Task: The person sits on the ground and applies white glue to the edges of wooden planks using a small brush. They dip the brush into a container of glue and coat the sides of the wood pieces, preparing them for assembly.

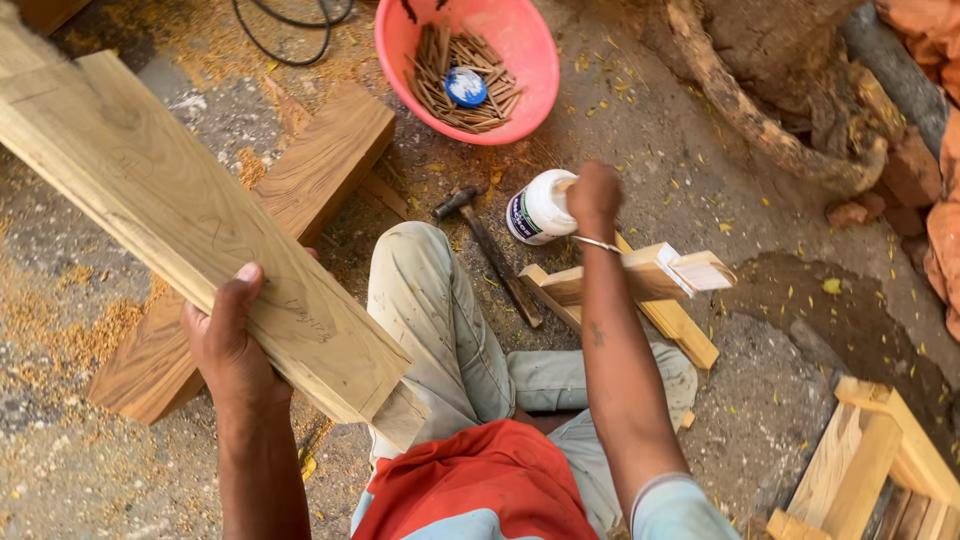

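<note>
My left hand [232,340] grips a long pale wooden plank [170,210] from below, thumb on its top face; the plank runs from the upper left down to a notched end above my knee. My right hand [594,198] is closed around something thin at the mouth of a white glue bottle [537,208] lying on the ground; what it holds is hidden by the fingers. A small wooden joint piece [660,275] lies just under my right wrist. A hammer [495,255] lies beside my leg.
A pink bowl [400,50] of wooden pegs with a blue cap sits ahead. A darker board [310,170] lies under the plank. A black cable [285,45], a thick root [760,120], bricks [905,165] and a wooden frame [870,470] surround me. Sawdust covers the ground.
</note>
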